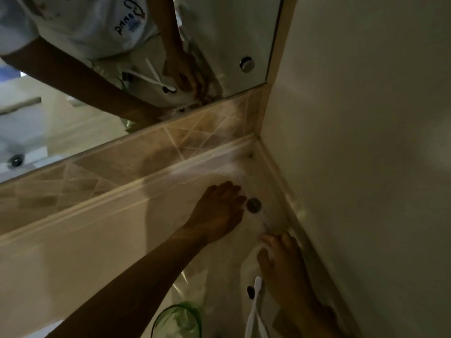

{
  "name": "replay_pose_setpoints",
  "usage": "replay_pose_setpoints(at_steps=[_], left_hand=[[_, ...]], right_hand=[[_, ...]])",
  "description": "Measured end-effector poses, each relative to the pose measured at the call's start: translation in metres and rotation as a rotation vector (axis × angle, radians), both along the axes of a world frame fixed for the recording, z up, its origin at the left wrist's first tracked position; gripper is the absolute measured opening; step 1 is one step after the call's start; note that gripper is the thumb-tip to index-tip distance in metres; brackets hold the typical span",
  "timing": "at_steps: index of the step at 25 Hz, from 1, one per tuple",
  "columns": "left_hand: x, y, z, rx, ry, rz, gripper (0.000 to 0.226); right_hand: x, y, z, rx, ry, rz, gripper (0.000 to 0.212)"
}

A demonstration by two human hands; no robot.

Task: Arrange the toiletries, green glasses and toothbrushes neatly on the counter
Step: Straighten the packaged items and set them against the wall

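Observation:
My left hand [218, 211] lies flat on the beige counter [109, 240] near the back corner. Its fingertips sit beside a small clear toiletry item with a round dark cap [253, 205] and hold nothing. My right hand [280, 264] grips the far edge of a white tray [250, 267] against the right wall. Two white toothbrushes [255, 306] lie crossed on that tray, one with a dark head. A green glass [178, 320] stands at the bottom edge, partly behind my left forearm.
A mirror [219, 32] above the tiled backsplash [122, 162] reflects both arms, the tray and the toothbrushes. A plain wall [366, 142] closes the counter on the right. The light is dim.

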State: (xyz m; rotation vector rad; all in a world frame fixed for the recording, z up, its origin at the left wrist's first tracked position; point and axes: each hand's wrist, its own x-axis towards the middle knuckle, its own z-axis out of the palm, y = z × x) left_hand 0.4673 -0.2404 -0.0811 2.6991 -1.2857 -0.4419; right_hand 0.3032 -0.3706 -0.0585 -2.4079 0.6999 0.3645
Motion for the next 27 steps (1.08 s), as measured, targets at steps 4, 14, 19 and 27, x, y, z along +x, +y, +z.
replay_pose_setpoints(at_steps=[4, 14, 19, 27], left_hand=[[0.01, -0.006, -0.012, 0.012, -0.048, -0.066, 0.056], [0.024, -0.028, -0.018, -0.022, -0.008, -0.02, 0.057], [0.018, -0.028, -0.009, -0.052, 0.061, 0.07, 0.062], [-0.057, -0.019, 0.067, -0.254, 0.117, 0.111, 0.022]], right_hand=[[0.012, 0.002, -0.005, -0.052, -0.004, 0.053, 0.041], [0.023, -0.006, -0.013, -0.012, 0.015, -0.015, 0.046], [0.018, -0.004, -0.007, -0.015, 0.048, 0.031, 0.047], [-0.06, -0.007, 0.02, 0.143, -0.231, 0.033, 0.024]])
